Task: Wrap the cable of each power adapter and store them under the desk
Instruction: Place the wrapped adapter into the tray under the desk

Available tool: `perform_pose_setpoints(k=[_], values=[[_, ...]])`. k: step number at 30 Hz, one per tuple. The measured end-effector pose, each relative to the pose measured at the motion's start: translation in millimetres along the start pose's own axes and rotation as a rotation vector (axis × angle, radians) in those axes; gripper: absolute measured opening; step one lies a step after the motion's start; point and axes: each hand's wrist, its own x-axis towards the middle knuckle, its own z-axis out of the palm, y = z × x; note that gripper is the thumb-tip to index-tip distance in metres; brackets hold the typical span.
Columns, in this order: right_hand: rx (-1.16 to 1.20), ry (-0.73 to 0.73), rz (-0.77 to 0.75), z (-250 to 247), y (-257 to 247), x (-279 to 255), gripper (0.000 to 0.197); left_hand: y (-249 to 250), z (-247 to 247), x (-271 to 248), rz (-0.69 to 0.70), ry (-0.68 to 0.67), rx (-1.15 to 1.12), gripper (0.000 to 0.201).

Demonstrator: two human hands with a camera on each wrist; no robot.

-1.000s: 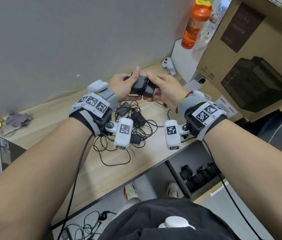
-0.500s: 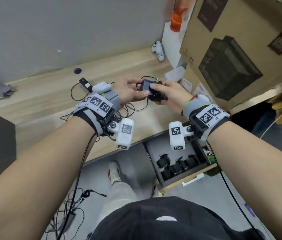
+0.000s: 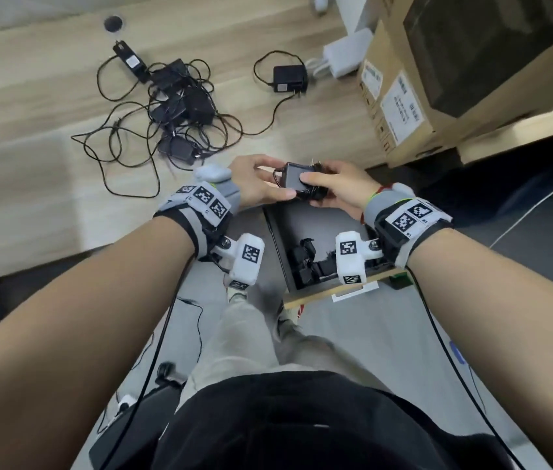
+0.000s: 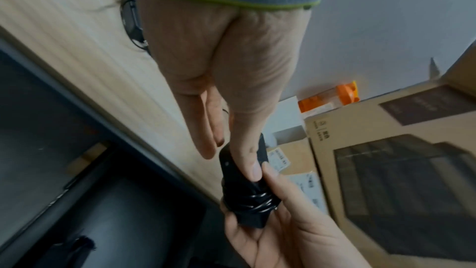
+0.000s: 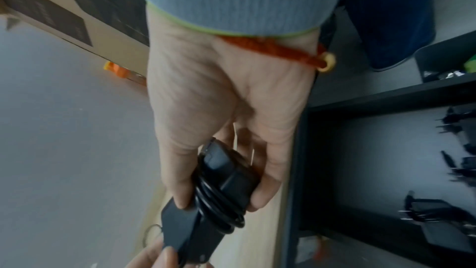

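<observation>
Both hands hold one black power adapter (image 3: 297, 173) with its cable wound around it, just past the desk's front edge. My left hand (image 3: 278, 179) pinches its left end between thumb and fingers; the left wrist view shows the thumb lying on the adapter (image 4: 242, 197). From the other side my right hand (image 3: 312, 189) grips it, fingers and thumb curled round the wrapped coil (image 5: 221, 191). A pile of unwrapped adapters (image 3: 180, 106) with tangled cables lies on the desk beyond, and a single adapter (image 3: 288, 78) sits to its right. Below the hands a dark tray (image 3: 278, 232) holds several wrapped adapters.
A large cardboard box (image 3: 437, 79) stands on the desk to the right, with a white box (image 3: 342, 59) beside it. The desk (image 3: 48, 198) has a cable hole (image 3: 113, 22) at the back. Loose cables lie on the floor (image 3: 370, 351) by my legs.
Both hands have drawn the adapter back from over the cable pile to the desk's front edge, above the tray. The view has tilted down toward the floor.
</observation>
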Motion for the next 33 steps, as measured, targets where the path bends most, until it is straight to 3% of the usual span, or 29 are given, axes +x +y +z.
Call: perform_pose_setpoints(k=[4,9,12,15,26,31,33], values=[[-0.107,0.085,0.092,-16,40,17,0.035,-37,13,18,-0.092,-0.063,0.071,0.054],[-0.29,0.198,0.229,-38,97,41,0.028,-94,41,44,-0.25,-0.156,0.11,0.034],[-0.354,0.237,0.282,-50,128,56,0.054,-127,56,58,-0.31,-0.179,0.13,0.026],[-0.454,0.263,0.322,-61,156,78,0.062,-159,70,80,-0.347,-0.22,0.166,0.021],[-0.725,0.295,0.367,-93,242,148,0.058,-244,110,133,-0.43,-0.31,0.369,0.019],[-0.775,0.369,0.377,-94,254,168,0.053,-261,123,153,-0.437,-0.268,0.336,0.017],[-0.789,0.361,0.372,-97,261,177,0.052,-268,128,162,-0.439,-0.262,0.294,0.027]])
